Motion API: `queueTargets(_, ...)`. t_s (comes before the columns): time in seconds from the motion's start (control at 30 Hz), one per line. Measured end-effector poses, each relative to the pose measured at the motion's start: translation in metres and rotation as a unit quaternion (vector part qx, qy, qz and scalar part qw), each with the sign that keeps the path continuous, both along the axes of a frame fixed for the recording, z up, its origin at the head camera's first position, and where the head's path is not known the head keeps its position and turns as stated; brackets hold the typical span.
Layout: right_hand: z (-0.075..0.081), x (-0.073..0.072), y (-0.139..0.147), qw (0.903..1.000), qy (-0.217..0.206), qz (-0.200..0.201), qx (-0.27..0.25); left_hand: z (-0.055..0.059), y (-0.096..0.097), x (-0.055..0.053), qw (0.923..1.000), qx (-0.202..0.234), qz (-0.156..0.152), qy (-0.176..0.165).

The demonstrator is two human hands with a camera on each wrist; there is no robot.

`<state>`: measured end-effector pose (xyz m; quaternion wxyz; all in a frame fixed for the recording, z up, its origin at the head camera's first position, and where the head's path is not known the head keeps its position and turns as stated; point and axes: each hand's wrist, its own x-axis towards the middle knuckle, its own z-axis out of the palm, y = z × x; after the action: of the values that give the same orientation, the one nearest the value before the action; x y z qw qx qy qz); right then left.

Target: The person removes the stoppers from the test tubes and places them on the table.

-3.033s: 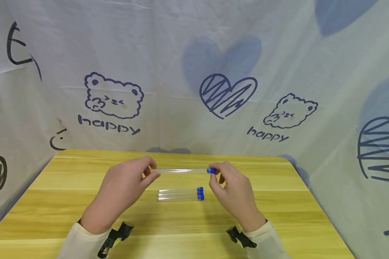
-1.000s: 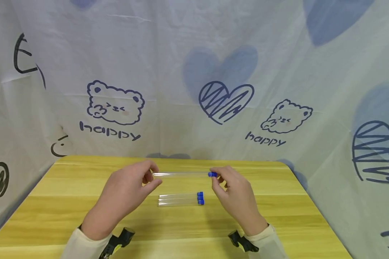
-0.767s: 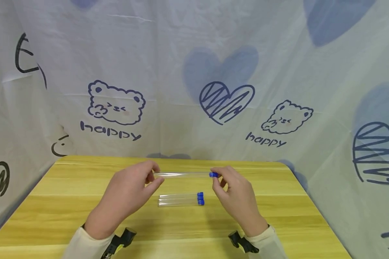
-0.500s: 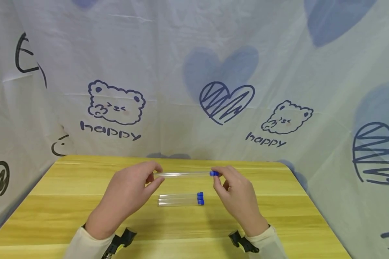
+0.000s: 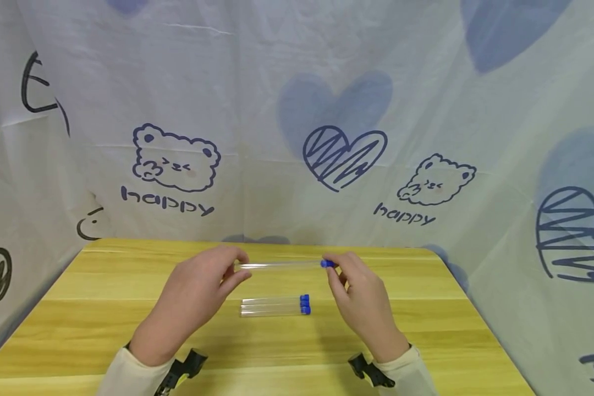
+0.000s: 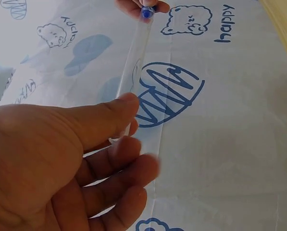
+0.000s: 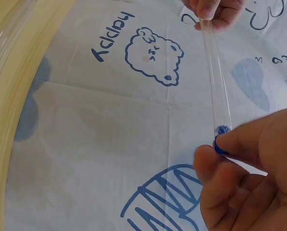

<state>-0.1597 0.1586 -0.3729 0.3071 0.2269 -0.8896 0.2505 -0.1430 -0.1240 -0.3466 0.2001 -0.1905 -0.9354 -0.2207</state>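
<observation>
**Clear tube (image 5: 283, 265) pinched at its 2 ends**

The left hand (image 5: 198, 283) has a narrow grip: thumb and forefinger pinch the plain end of the clear tube, and in the left wrist view the other fingers curve loosely below that pinch. The right hand (image 5: 363, 289) is just as narrow, its thumb and forefinger pinching the blue cap (image 5: 328, 264) at the tube's other end; in the right wrist view the fingertips hide part of the cap. Between the 2 grips the tube runs straight and, in the head view, close to level, with a white streak of light along its wall. Both wrist views show it against the cloth, held up off the table.

On the person's side of the grips, and between the 2 hands, 3 capped tubes (image 5: 272, 307) lie on the wooden table (image 5: 440, 341). They sit side by side, roughly parallel to the held tube, their blue ends toward the right hand's side, apart from both hands.

Behind the grips come the left sleeve (image 5: 133, 374) and the right sleeve (image 5: 410, 374), both cream, with 1 black device on each wrist. Beyond the grips, past the table's far edge, hangs a pale cloth (image 5: 257, 60) printed with bear drawings (image 5: 175, 157), hearts (image 5: 345, 158) and the word "happy".
</observation>
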Motion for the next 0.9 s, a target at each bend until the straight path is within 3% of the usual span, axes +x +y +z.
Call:
queueTargets(0.2, 0.0023, 0.0010, -0.0026, 0.9994, -0.034, -0.005, 0.004, 0.0010, -0.0006, 0.0018, 0.9992, 0.021, 0.032, 0.012)
queueTargets(0.43, 0.0020, 0.0027, -0.0048, 0.9963, -0.082, -0.019, 0.019, 0.0016, -0.0015, 0.0017, 0.9994, 0.015, 0.028, -0.014)
queueTargets(0.7, 0.0007, 0.0019, -0.0040, 0.9985, -0.052, -0.004, 0.019, -0.0012, -0.0002, -0.0016, 0.9992, 0.002, 0.025, -0.033)
queueTargets(0.9, -0.0006, 0.0009, -0.0039, 0.9992, -0.038, 0.008, 0.015, -0.0021, -0.0007, -0.0021, 0.9993, 0.006, 0.029, -0.023)
